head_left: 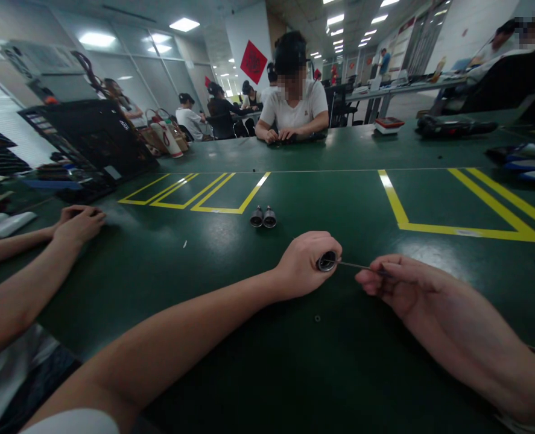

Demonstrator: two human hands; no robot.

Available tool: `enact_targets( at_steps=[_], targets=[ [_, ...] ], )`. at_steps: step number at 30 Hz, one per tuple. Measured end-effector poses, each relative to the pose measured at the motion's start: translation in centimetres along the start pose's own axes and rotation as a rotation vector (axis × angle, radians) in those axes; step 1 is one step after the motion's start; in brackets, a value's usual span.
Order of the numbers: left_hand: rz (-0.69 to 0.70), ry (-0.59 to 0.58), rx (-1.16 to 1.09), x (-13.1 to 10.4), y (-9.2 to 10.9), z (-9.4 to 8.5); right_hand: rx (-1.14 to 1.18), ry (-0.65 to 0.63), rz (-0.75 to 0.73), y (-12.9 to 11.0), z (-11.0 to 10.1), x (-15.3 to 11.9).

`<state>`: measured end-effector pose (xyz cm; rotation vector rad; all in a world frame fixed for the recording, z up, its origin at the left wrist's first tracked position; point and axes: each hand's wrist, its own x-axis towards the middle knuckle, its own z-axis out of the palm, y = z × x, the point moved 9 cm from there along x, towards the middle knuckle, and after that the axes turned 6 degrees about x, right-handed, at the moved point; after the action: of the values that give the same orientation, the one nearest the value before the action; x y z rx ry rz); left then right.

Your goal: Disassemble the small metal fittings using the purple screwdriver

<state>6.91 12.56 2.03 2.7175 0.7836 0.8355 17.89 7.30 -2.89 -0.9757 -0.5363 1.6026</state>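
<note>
Both hands in my feed are occupied, just right of the middle of the frame. The left hand (306,265) has its fingers wrapped around a metal cup (326,268), mouth turned toward the camera. Fingers of the right hand (414,289) pinch a thin rod (355,265) that points to the cup's mouth; I can't make out how deep its tip goes or whether it touches the inside.

My main worry is that rod: it's held well back from the tip, so a small wrist twitch could scrape the cup's wall or jab the left fingers curled by the rim. If that left grasp slackens, smooth metal could slip and roll across the desk (222,319).

A small ring (317,319) lies loose at lower centre; a stray sleeve or forearm could sweep it away, and, dark on green, I'd easily lose it. Near the centre of the frame, a second cup (256,219) and a third cup (269,219) sit side by side, where a careless left knuckle might knock them.
</note>
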Motion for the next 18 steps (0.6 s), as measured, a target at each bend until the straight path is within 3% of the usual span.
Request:
enact_targets(
  at_steps=[8,18],
  targets=[
    [0.000,0.011,0.032,-0.08,0.02,-0.07,-0.110,0.029,-0.044,-0.49,0.08,-0.42],
    [0.008,-0.023,0.040,-0.01,0.05,0.20,-0.050,0.052,-0.024,-0.37,-0.72,0.13]
  ],
)
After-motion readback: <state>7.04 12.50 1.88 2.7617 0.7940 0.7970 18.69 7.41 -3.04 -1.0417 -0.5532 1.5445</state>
